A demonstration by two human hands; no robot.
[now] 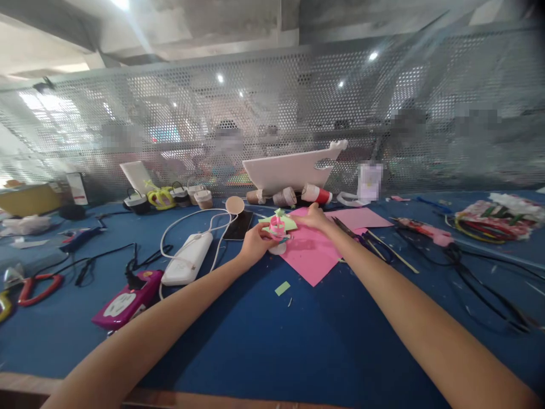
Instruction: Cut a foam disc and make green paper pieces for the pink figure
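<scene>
My left hand [255, 246] is closed on a small pink-and-green paper craft [277, 226] with a ring of pink strips and a pale base. My right hand [314, 218] is a little farther right, fingers stretched leftward over the pink paper [313, 255], close to a light green sheet [289, 222]. Its fingertips are small in view, and I cannot tell whether they touch the green sheet. Scissors [344, 228] with dark blades lie just right of my right wrist, partly behind the forearm. A small green paper scrap [282, 288] lies nearer me on the blue tabletop [272, 346].
Left are a white power strip [187, 260], a purple glue-gun-like box [128, 301] with a cord, and a dark phone [238, 226]. Several paper cups, one red and white [317, 194], line the back before a white foam board [289, 169]. A pink-handled tool [430, 232] and black cables lie right.
</scene>
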